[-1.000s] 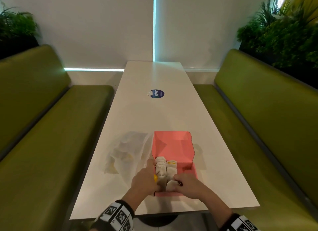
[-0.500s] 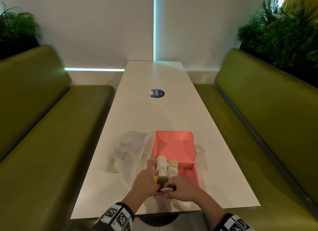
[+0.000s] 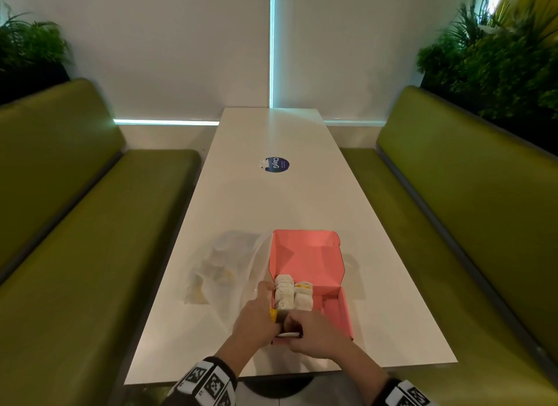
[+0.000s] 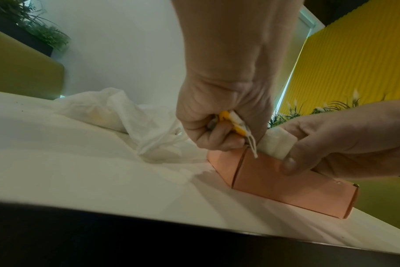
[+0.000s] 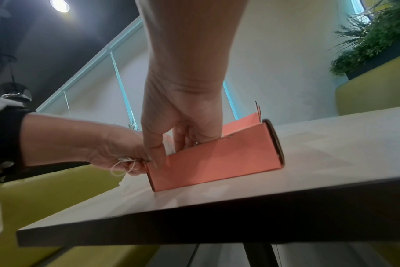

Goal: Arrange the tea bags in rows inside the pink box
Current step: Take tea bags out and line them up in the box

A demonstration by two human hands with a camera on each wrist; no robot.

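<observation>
The pink box [image 3: 314,254] has bare floor on its right; plastic bag [image 3: 223,263] crowds its left.

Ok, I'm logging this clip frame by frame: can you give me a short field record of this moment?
surface: white table
container: pink box, lid open
in box: tea bags in two rows at its left side
left hand: grips yellow-tagged tea bags at the box's near left corner
right hand: pinches a white tea bag at the near wall
beside box: white plastic bag, to its left
</observation>
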